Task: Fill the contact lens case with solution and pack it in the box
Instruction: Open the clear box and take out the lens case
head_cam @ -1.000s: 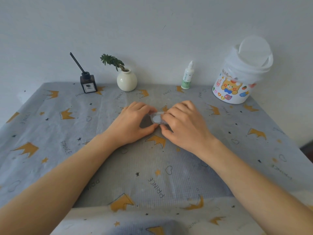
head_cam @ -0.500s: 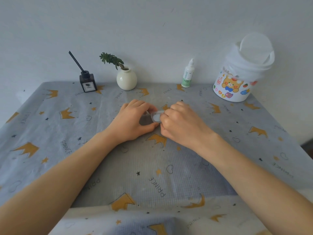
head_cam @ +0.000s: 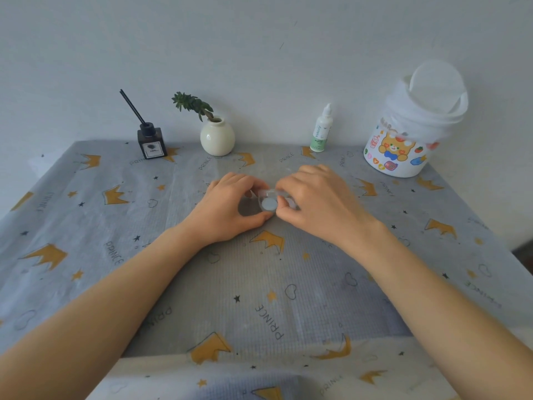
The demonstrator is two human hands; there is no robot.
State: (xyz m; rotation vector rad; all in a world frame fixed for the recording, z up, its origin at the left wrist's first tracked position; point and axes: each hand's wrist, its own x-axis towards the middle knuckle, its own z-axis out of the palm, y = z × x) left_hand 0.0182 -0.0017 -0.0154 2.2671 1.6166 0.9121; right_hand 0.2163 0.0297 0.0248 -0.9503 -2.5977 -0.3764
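A small clear box (head_cam: 266, 195) with a contact lens case inside, of which one pale blue round cap (head_cam: 269, 203) shows, sits on the table's middle between my hands. My left hand (head_cam: 230, 206) pinches its left end with thumb and fingers. From the right, my right hand (head_cam: 314, 202) closes over it and hides most of it. A white solution bottle (head_cam: 320, 130) with a green label stands upright at the back, apart from both hands.
A grey tablecloth (head_cam: 202, 284) with gold crowns covers the table. Along the back stand a dark reed diffuser (head_cam: 151, 142), a cream vase with a green sprig (head_cam: 217, 137), and a white tub with a bear sticker (head_cam: 403, 140) at the right.
Both hands stay on the clear box. My fingers have shifted slightly, so the blue cap shows more plainly now. The view has tilted a little.
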